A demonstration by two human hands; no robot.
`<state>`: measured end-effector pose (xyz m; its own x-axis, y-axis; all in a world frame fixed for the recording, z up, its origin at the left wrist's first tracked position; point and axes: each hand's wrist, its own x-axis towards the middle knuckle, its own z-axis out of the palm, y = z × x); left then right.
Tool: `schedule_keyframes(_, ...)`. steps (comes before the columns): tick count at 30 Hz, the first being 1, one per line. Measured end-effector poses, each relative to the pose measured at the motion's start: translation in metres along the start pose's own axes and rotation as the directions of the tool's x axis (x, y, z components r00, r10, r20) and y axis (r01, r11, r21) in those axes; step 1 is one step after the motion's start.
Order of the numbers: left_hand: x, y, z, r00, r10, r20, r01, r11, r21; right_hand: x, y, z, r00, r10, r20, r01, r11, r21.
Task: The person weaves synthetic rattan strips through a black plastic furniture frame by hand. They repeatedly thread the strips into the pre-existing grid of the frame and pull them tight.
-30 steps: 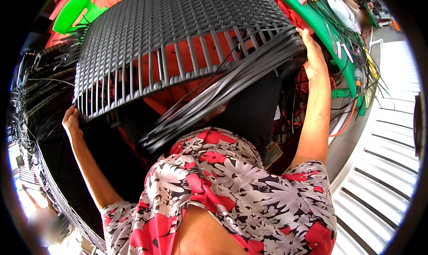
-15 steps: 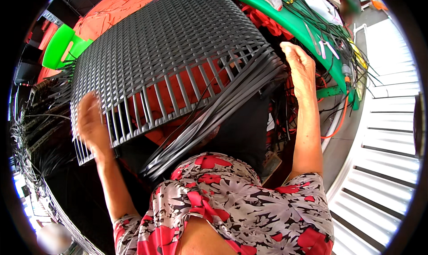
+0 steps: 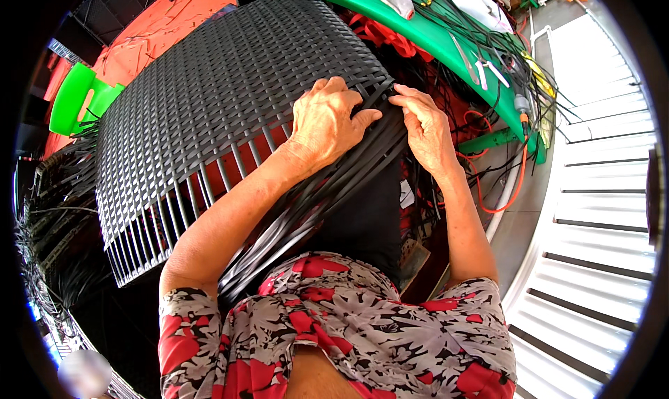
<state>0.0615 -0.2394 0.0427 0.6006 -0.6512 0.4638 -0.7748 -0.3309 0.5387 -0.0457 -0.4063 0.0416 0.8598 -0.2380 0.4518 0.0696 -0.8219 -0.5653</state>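
Left hand (image 3: 324, 124), half-curled, apparently steadies the woven panel (image 3: 230, 78); right hand (image 3: 426, 131), loosely bent, adjoins the corner strands (image 3: 380, 140); neither grip discernible.

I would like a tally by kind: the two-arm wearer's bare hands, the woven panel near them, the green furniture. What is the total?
Bare left hand and right hand: 2
Black flat woven panel: 1
Bright green plastic chair: 1
Long green table: 1
Total: 5

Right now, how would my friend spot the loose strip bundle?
Find the big dark woven panel. At its right corner, near the right hand, a bundle of long strips trails down toward the flowery shirt. Unlike the panel's neat weave, these strips run loose.
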Motion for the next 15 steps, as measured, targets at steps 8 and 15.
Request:
schedule_keyframes(8,0.025,-0.012,-0.030,0.823,-0.302,0.481,0.547,0.652,-0.525,0.026,-0.005,-0.021,0.985,0.168,-0.025,-0.162,0.973,0.165)
schedule_keyframes(15,-0.019,-0.005,-0.104,0.693,-0.191,0.695,0.643,0.599,-0.477,0.053,-0.065,-0.015,0.996,-0.067,0.052,0.052,0.965,0.258)
